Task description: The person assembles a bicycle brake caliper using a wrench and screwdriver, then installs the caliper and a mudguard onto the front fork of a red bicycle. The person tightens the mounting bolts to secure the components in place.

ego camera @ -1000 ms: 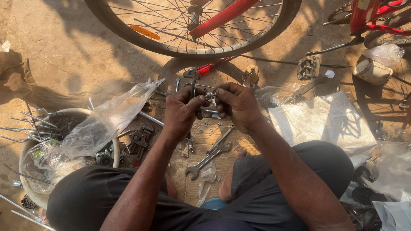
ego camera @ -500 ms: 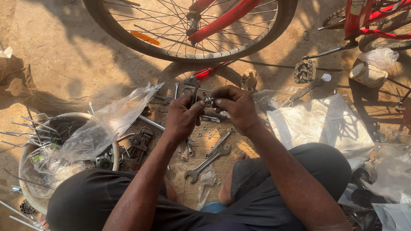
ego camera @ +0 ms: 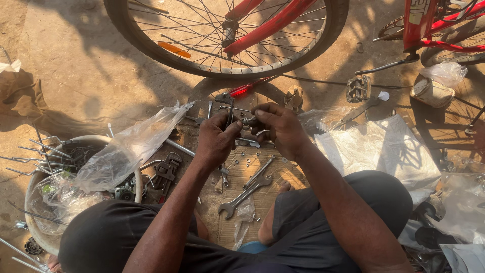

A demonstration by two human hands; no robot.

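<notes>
The left hand [ego camera: 217,139] is closed around a thin metal tool [ego camera: 231,112] standing upright, and the right hand [ego camera: 280,129] pinches a small metal part [ego camera: 248,122] held between both hands above the ground, so the fitting looks under way, not finished, with loose nuts [ego camera: 247,163] and two spanners [ego camera: 247,188] unused on the mat below. From left to right lie a white basin [ego camera: 31,202] of spokes and parts, a clear plastic bag [ego camera: 129,149], the red bicycle's wheel [ego camera: 227,35] close ahead, a pedal [ego camera: 357,88] and white sacking [ego camera: 384,149], crowding the work space.
</notes>
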